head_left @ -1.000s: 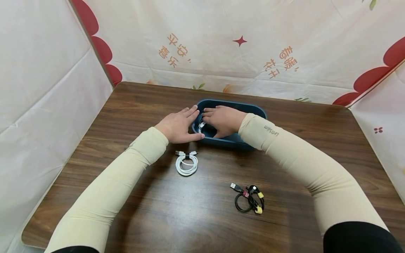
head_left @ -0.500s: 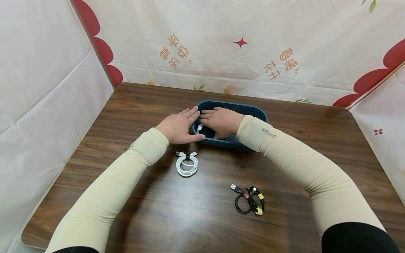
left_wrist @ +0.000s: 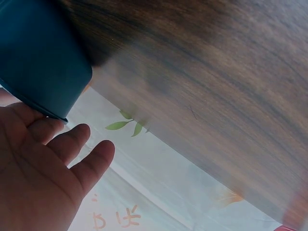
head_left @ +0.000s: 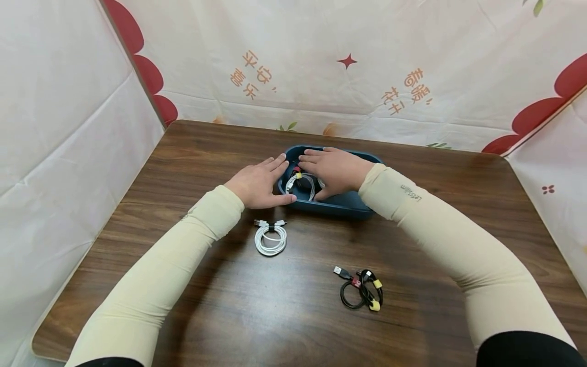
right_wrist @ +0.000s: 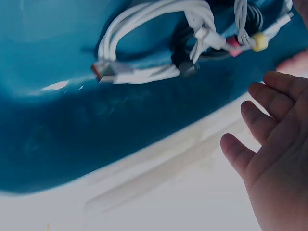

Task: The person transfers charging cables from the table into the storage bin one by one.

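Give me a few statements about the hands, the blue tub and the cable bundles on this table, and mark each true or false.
1. A coiled white cable lies on the brown wooden table, outside the dark blue plastic tub. True.
2. The right hand grips a cable. False: its fingers are straight above the tub and hold nothing.
3. The tub holds bundled cables. True.
4. The left hand lies inside the tub. False: it rests flat against the tub's left end, outside.
5. The coiled black cable with yellow ties lies in the tub. False: it lies on the table, nearer the person.
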The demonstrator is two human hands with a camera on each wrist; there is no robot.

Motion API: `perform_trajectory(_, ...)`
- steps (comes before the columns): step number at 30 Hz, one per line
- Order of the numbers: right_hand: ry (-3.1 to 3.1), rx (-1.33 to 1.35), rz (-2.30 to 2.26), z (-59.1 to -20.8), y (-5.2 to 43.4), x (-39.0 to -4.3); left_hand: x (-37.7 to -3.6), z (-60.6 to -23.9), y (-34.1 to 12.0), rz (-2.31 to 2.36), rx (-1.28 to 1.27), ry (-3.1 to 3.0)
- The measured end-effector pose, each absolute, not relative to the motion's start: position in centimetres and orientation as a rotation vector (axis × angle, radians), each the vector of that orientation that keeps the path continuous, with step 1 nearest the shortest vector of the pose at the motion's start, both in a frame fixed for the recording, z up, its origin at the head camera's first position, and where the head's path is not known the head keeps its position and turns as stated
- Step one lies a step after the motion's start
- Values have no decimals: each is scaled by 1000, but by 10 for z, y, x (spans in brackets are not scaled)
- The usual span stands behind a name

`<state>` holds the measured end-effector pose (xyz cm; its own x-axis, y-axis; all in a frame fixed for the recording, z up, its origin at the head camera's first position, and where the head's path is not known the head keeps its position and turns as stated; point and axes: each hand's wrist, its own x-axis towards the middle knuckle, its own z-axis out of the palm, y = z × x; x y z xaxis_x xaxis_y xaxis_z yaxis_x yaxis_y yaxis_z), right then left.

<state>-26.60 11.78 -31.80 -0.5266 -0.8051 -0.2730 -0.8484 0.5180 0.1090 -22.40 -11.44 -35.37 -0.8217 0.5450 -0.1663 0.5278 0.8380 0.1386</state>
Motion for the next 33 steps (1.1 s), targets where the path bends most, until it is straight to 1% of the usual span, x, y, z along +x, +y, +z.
perform_trajectory(6, 2646, -1296, 247, -304, 152, -260, -223, -354, -114, 142, 827, 2825)
perform_trajectory(11, 2719, -1202, 182, -299, 186, -256, -222, -354, -114, 152, 823, 2831)
perform_trajectory(24, 2841, -928, 19, -321, 248, -234, -221, -352, -112, 135, 812, 2819)
perform_trajectory(33, 2869, -806, -65, -339, 271, -222, -222, -354, -113, 136, 815, 2823)
